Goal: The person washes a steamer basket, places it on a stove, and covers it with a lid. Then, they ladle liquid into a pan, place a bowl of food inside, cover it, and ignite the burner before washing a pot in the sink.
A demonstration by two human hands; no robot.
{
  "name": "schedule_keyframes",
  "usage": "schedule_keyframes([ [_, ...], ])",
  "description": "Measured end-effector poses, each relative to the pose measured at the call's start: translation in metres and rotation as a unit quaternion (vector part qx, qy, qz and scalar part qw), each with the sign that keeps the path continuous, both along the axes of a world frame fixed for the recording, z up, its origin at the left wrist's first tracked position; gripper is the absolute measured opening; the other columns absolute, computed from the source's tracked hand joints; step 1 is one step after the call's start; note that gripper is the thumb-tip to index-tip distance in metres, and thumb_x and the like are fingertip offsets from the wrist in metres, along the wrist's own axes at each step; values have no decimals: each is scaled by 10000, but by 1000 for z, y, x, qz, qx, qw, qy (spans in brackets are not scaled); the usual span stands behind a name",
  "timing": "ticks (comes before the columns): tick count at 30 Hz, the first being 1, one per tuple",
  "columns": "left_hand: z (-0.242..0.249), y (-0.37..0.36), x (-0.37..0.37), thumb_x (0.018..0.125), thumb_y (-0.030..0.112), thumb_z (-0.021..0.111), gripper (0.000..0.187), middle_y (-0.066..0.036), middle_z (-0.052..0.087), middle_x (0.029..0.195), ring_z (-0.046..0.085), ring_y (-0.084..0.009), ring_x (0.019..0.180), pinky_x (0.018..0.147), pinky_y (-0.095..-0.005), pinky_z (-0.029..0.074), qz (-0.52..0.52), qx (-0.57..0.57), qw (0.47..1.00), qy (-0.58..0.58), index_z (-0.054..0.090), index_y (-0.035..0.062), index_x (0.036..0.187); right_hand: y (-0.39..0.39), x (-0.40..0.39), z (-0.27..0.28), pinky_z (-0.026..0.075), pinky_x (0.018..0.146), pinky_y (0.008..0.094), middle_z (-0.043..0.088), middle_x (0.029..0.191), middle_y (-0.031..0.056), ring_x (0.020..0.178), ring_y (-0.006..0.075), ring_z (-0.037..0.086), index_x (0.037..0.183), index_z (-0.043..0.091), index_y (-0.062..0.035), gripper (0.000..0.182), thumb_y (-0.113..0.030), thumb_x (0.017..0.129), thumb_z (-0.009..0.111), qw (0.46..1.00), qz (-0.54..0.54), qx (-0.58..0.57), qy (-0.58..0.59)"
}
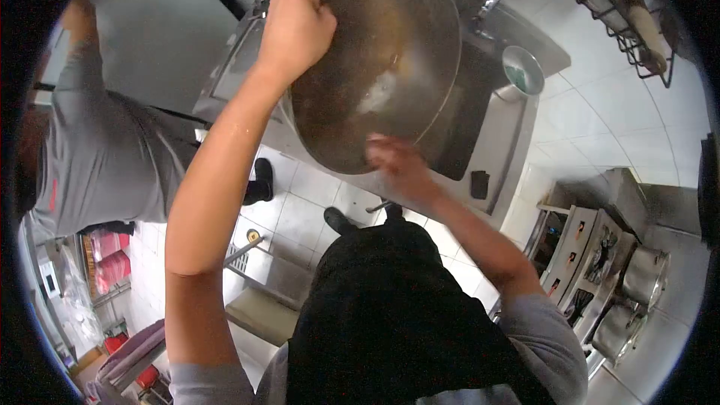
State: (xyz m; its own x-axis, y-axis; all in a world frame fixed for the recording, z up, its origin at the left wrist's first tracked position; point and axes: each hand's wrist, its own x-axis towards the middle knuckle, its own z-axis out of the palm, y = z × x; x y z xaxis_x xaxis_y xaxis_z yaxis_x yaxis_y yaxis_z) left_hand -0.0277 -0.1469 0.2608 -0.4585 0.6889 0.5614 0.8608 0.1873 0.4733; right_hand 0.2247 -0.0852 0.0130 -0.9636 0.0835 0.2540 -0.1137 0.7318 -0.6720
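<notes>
A large round metal pot (337, 97) is tilted over the sink, its wide opening facing me. Wet brownish patches and a bright reflection show on its inner surface. My left hand (300, 26) is closed around its upper left rim. At the lower right of the opening is my right hand (397, 163), smeared by motion. Its fingers reach toward the inside of the pot, and I cannot make out whether they hold anything.
Behind the pot is the steel sink (469, 116) with a tap (491, 4). A small metal bowl (523, 71) and a dark pad (480, 184) sit on its right edge. A wire rack (600, 11) hangs upper right. A person in grey (112, 150) stands at left.
</notes>
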Motion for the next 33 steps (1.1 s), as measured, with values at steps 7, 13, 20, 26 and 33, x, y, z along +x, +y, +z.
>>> schedule_keyframes([
  [7, 11, 1, 3, 773, -42, 518, 480, -242, 659, 1103, 638, -356, 1090, 940, -365, 488, -13, -19, 1000, -4, 637, 52, 1229, -58, -37, 64, 372, 1113, 405, 509, 1385, 136, 1346, 292, 437, 1261, 564, -37, 357, -207, 947, 562, 953, 88, -286, 47],
  [13, 16, -3, 15, 729, -62, 501, 475, -261, 658, 1038, 647, -403, 976, 896, -434, 502, -2, 1, 1000, 1, 654, 0, 1175, -23, -11, 18, 381, 1111, 373, 542, 1318, 83, 1343, 253, 430, 1200, 614, -64, 409, -216, 823, 572, 958, 75, 271, 60],
  [20, 64, -30, 13, 791, 44, 611, 331, -235, 667, 945, 659, -386, 927, 847, -389, 496, 35, -112, 992, -43, 603, 8, 1120, -125, -41, 81, 419, 1060, 403, 527, 1356, 175, 1291, 297, 488, 1218, 579, -3, 412, -59, 812, 625, 993, 11, -13, 118],
  [26, 23, -55, 39, 731, -99, 548, 387, -239, 611, 1126, 612, -403, 963, 841, -370, 483, 11, 9, 999, 51, 552, -48, 1115, -145, -71, 107, 400, 1060, 369, 514, 1381, 231, 1271, 362, 512, 1331, 478, 49, 466, -24, 890, 608, 934, -41, -338, 109],
  [33, 24, -50, 24, 696, -125, 506, 234, -224, 611, 1217, 594, -437, 1043, 896, -409, 480, -21, 11, 999, 39, 527, -60, 920, -56, -69, -19, 447, 989, 364, 573, 1344, 67, 1201, 200, 538, 1311, 583, -124, 353, -232, 975, 603, 825, 54, -548, -130],
])
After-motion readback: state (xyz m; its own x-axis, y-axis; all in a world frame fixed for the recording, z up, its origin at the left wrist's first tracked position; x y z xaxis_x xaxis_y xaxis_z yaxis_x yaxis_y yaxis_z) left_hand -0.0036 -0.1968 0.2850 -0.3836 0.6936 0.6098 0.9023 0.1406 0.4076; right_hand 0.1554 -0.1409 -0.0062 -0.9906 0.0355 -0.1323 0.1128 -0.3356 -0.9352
